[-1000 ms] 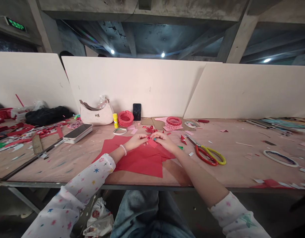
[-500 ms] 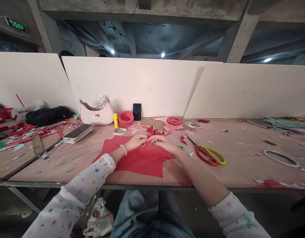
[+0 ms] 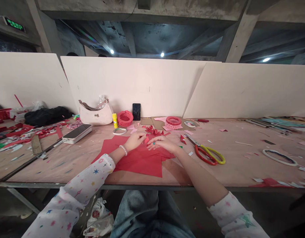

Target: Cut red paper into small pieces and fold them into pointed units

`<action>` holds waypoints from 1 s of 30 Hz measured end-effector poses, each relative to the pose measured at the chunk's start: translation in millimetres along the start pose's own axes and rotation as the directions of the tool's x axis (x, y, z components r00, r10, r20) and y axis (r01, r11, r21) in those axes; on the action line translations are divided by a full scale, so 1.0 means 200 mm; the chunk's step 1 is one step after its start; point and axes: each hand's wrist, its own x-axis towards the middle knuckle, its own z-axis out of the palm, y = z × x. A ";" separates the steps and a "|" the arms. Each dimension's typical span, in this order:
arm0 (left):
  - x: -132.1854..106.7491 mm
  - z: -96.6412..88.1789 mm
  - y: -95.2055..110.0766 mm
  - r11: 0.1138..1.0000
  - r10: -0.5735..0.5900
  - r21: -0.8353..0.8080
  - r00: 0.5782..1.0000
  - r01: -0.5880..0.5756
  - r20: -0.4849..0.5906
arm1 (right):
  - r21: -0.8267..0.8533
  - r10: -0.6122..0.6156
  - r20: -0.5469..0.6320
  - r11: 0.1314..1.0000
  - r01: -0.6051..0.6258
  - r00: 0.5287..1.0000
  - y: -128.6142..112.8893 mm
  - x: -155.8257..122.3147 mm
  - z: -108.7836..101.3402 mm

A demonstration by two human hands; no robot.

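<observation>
Red paper (image 3: 139, 167) lies under my narrow left grip (image 3: 134, 141), its hold unclear from here, and my wide right grip (image 3: 162, 142) beside a scrap (image 3: 146, 140).

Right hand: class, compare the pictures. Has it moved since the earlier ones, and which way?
Yes. Against the scissors, which stay put, the right hand has slid back toward the person and slightly away from the scissors, across the red paper sheets.

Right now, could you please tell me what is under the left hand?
Sheets of red paper lie under the left hand; whatever its palm covers cannot be seen.
</observation>
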 end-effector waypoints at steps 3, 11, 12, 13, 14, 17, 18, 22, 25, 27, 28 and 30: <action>0.01 -0.03 -0.03 0.994 -0.110 -0.039 0.984 0.105 -0.139 | -0.013 0.072 0.054 0.997 -0.072 0.996 0.02 0.00 0.00; 0.01 -0.01 -0.06 0.951 -0.161 -0.255 0.983 0.177 0.083 | -0.116 -0.155 -0.091 0.983 0.144 0.984 0.05 0.02 -0.01; 0.00 0.00 -0.05 0.948 -0.148 -0.264 0.980 0.179 0.133 | -0.140 -0.188 -0.105 0.975 0.172 0.977 0.04 0.02 -0.01; 0.00 0.01 -0.04 0.945 -0.139 -0.272 0.975 0.183 0.173 | -0.161 -0.213 -0.112 0.968 0.194 0.971 0.03 0.02 -0.01; 0.00 0.02 -0.03 0.941 -0.138 -0.278 0.970 0.191 0.202 | -0.178 -0.231 -0.112 0.962 0.209 0.966 0.03 0.02 -0.01; -0.01 0.02 -0.01 0.932 -0.175 -0.277 0.960 0.233 0.218 | -0.195 -0.252 -0.132 0.955 0.224 0.959 0.02 0.02 0.00; 0.00 0.02 -0.01 0.929 -0.192 -0.276 0.957 0.248 0.216 | -0.200 -0.254 -0.143 0.954 0.223 0.957 0.02 0.02 0.00; -0.01 0.02 -0.01 0.919 -0.212 -0.282 0.948 0.276 0.236 | -0.219 -0.254 -0.148 0.951 0.219 0.956 0.03 0.03 -0.01; -0.01 0.02 -0.01 0.910 -0.204 -0.308 0.946 0.278 0.253 | -0.261 -0.246 -0.139 0.943 0.204 0.959 0.04 0.03 -0.02; -0.01 0.02 -0.01 0.902 -0.199 -0.327 0.944 0.281 0.263 | -0.304 -0.246 -0.148 0.933 0.193 0.958 0.04 0.03 -0.02; -0.01 0.02 0.00 0.900 -0.195 -0.334 0.944 0.280 0.267 | -0.324 -0.248 -0.155 0.927 0.188 0.956 0.05 0.03 -0.03; -0.01 0.02 0.00 0.898 -0.188 -0.340 0.944 0.277 0.271 | -0.356 -0.251 -0.175 0.918 0.176 0.952 0.05 0.03 -0.03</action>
